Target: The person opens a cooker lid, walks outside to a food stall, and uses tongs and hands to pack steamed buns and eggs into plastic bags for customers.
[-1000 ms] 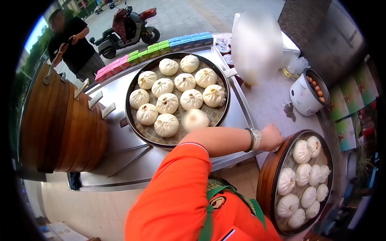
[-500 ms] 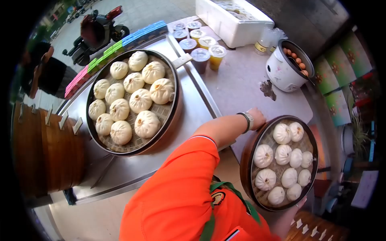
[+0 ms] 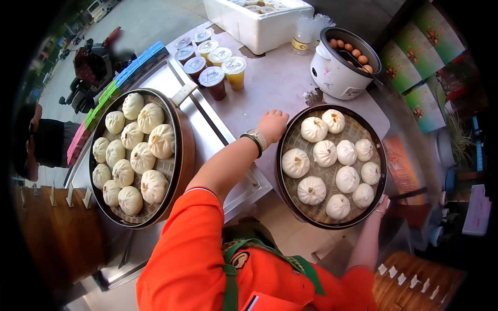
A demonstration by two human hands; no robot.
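Together, the hands (image 3: 273, 125) (image 3: 383, 203) grip a round, dark-rimmed steamer (image 3: 359, 126) of white pleated buns (image 3: 325, 153).

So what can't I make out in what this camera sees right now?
In the head view:
- Bun fillings: mostly hidden inside the dough.
- Right hand: its exact finger hold is too small to tell.
- White foam box: cut off by the top edge.
- Cup lid print: too small to read.
- Bystander: partly lost in the dark left border.
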